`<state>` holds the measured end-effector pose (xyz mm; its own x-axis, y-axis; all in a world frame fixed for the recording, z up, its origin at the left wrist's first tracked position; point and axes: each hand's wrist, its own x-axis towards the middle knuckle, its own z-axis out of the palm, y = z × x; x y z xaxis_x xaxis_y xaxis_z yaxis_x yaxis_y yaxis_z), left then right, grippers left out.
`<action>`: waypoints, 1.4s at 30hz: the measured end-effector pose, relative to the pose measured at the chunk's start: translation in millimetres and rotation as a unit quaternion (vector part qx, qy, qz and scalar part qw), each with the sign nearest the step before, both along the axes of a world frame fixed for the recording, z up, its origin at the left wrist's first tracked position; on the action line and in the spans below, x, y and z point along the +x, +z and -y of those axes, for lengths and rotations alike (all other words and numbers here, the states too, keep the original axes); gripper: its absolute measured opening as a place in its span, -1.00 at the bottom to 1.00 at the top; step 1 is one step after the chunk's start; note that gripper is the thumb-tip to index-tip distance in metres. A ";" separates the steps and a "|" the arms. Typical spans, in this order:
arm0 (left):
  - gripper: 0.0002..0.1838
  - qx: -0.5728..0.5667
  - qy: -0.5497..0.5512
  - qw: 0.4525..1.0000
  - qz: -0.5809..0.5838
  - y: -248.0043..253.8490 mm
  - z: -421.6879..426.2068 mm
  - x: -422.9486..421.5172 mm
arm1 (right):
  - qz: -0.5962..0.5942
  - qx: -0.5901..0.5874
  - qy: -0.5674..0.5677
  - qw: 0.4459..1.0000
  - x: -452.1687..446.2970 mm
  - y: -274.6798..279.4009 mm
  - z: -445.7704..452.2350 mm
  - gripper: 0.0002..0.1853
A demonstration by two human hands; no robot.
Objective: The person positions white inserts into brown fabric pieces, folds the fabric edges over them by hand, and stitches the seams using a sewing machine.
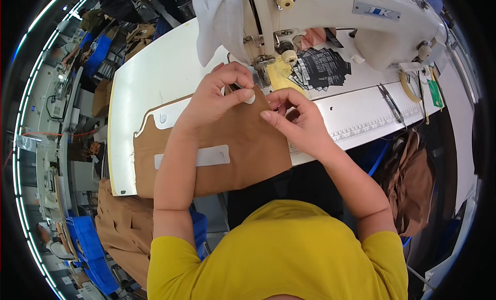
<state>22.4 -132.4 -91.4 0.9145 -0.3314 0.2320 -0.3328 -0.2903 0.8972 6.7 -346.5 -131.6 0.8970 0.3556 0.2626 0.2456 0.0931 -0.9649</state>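
A brown fabric panel (243, 135) lies across the machine table under my forearms. My left hand (219, 93) is closed in a pinch at the panel's top edge, beside the sewing machine's needle area, with a small white piece (250, 99) showing under the thumb tip. At the panel's right edge, my right hand (299, 122) has thumb and curled forefinger closed on the fabric. A white strip (214, 155) lies on the panel, partly behind my left forearm. Another white piece (173, 114) shows at its upper left edge.
The white sewing machine (330, 16) stands just beyond my hands. Black printed labels (323, 67) are piled beside it, with tweezers (392, 105) and a tape roll (409, 87) farther right. Brown fabric heaps (121, 227) hang at both sides. Other people work at far left.
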 end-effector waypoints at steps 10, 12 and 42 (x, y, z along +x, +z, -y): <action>-0.89 0.105 0.015 0.994 0.037 -5.2 9.0 -1.7 | 0.004 -0.072 0.072 0.995 39.3 16.0 7.0 -0.87; -0.88 0.102 0.010 0.994 0.038 -6.6 9.0 -1.0 | 0.010 -0.086 0.083 0.993 42.8 15.1 8.3 -0.87; -0.88 0.129 -0.002 0.990 0.049 -19.8 10.7 -1.1 | -0.002 -0.056 0.124 0.991 50.0 -2.9 12.5 -0.88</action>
<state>21.3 -143.0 -111.2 0.8905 -0.3951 0.2257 -0.4157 -0.5047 0.7566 56.7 -359.0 -134.5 0.7792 0.5924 0.2047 0.2239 0.0420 -0.9737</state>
